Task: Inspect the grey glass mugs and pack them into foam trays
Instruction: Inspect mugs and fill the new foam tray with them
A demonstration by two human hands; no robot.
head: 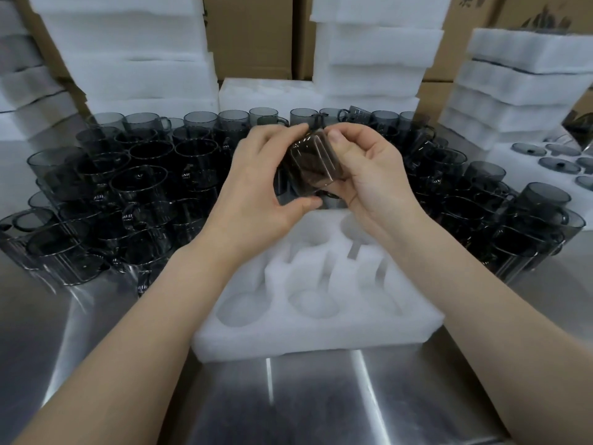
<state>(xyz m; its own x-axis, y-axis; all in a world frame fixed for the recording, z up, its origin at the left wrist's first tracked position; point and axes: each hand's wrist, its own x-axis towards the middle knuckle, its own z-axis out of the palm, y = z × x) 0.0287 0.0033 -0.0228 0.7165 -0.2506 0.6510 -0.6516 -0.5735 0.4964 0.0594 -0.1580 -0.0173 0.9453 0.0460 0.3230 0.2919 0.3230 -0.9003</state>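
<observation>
**One mug up in the air, tray waiting**

The steel table [288,406] is hard, and a big crowd of mugs [144,187] is standing close behind, so a slipping mug could be cracking. The foam tray [321,335] is lying with its showing holes empty. The left hand [260,191] and right hand [372,175] are both gripping one grey glass mug [309,165] above it.

txt on mugs [134,194] blurred, box [465,9] txt illegible
</observation>
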